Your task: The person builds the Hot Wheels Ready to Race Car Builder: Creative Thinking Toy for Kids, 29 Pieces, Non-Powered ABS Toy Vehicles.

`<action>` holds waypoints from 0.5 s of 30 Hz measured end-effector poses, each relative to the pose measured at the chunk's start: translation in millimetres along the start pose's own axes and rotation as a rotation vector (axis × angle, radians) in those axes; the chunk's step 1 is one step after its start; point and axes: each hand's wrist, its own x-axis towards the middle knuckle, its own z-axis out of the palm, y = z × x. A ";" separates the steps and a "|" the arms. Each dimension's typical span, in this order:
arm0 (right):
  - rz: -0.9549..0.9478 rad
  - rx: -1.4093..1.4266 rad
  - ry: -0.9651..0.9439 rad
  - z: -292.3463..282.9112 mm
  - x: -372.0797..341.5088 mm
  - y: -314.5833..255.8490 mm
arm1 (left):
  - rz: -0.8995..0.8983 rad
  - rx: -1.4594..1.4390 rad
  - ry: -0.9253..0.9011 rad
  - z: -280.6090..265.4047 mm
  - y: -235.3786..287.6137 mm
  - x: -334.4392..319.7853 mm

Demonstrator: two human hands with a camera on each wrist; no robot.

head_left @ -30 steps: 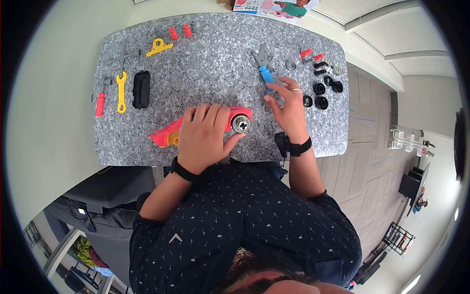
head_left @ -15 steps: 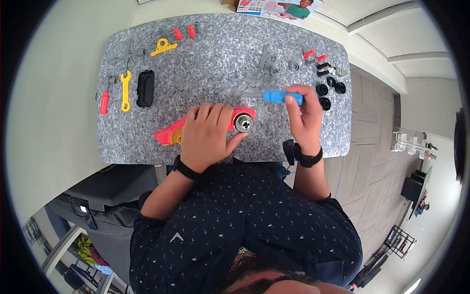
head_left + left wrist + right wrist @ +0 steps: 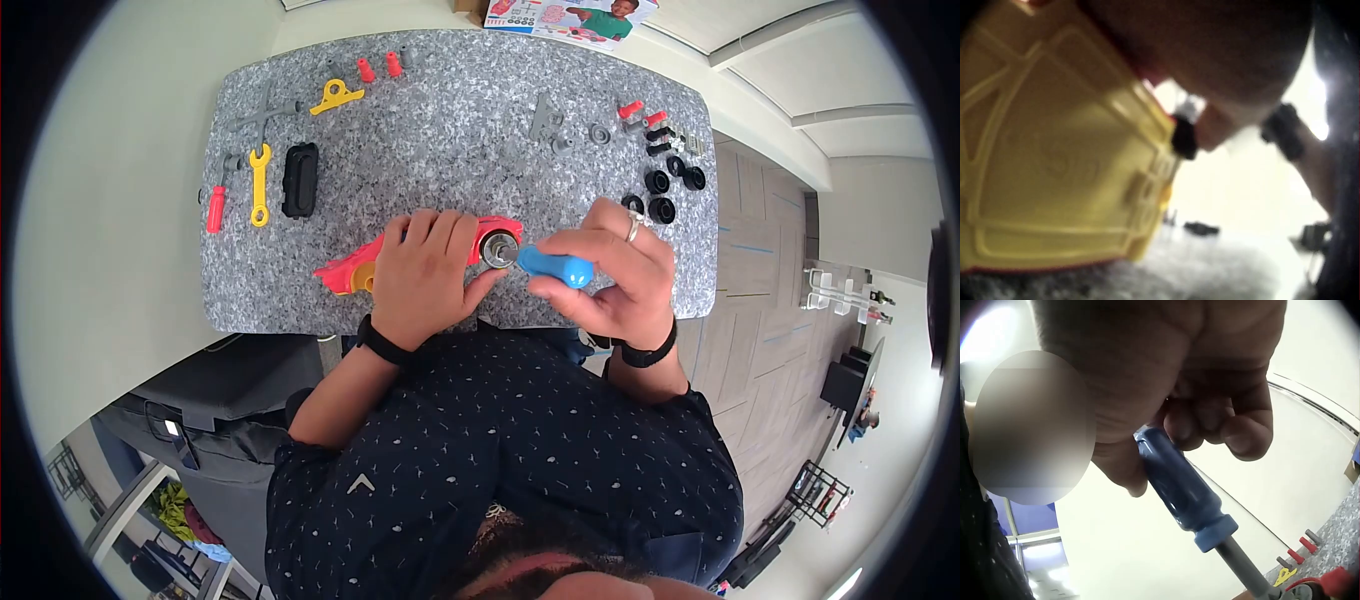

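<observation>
The left hand [image 3: 425, 270] grips a red toy car body [image 3: 345, 270] near the table's front edge, fingers over its top and thumb beside a black wheel with a silver hub [image 3: 497, 247]. In the left wrist view its yellow underside [image 3: 1066, 150] shows, tilted up. Between thumb and fingers, the right hand [image 3: 625, 280] pinches the blue handle of a screwdriver [image 3: 556, 267]. The grey shaft [image 3: 1242, 565] points at the wheel's hub and appears to meet it; the right wrist view partly cuts off the tip.
On the speckled table [image 3: 420, 140], a yellow wrench [image 3: 260, 185], a black tray-like part [image 3: 300, 180] and a red-handled tool [image 3: 216, 209] lie left. Grey parts [image 3: 545, 118] lie at back right, with several black wheels [image 3: 662, 210] beyond. A printed box [image 3: 560, 20] stands behind.
The right hand has picked up the blue screwdriver from beside the grey parts and brought it left and down to the wheel. The left hand has stayed on the car body.
</observation>
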 end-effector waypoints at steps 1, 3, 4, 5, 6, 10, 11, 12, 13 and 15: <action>-0.043 0.047 0.014 3.7 3.4 1.1 | 0.001 0.004 0.003 0.0 0.1 0.3; -0.112 0.164 0.029 13.0 9.2 6.8 | 0.006 0.012 0.011 0.0 0.9 1.9; -0.138 0.234 0.028 17.2 9.2 9.5 | 0.007 0.014 0.009 0.3 0.6 2.4; -0.144 0.328 0.012 25.6 0.6 16.7 | 0.008 0.016 0.006 0.8 0.1 2.1; -0.151 0.423 -0.004 32.7 -5.7 22.2 | 0.008 0.019 0.003 1.4 -0.9 2.0; -0.067 0.611 0.045 44.0 -11.3 8.3 | -0.011 0.008 -0.020 5.0 -4.2 1.5; -0.039 0.642 0.068 46.3 -10.8 3.7 | -0.024 -0.009 -0.034 2.7 -3.2 2.4; 0.001 0.655 0.100 48.1 -9.8 -2.5 | -0.035 -0.027 -0.047 0.9 -2.4 3.0; 0.023 0.650 0.104 47.6 -10.3 -2.8 | -0.021 -0.019 -0.036 -0.1 -2.3 2.9; 0.048 0.624 0.081 43.9 -12.4 2.8 | 0.009 -0.006 -0.012 -1.6 -2.6 3.1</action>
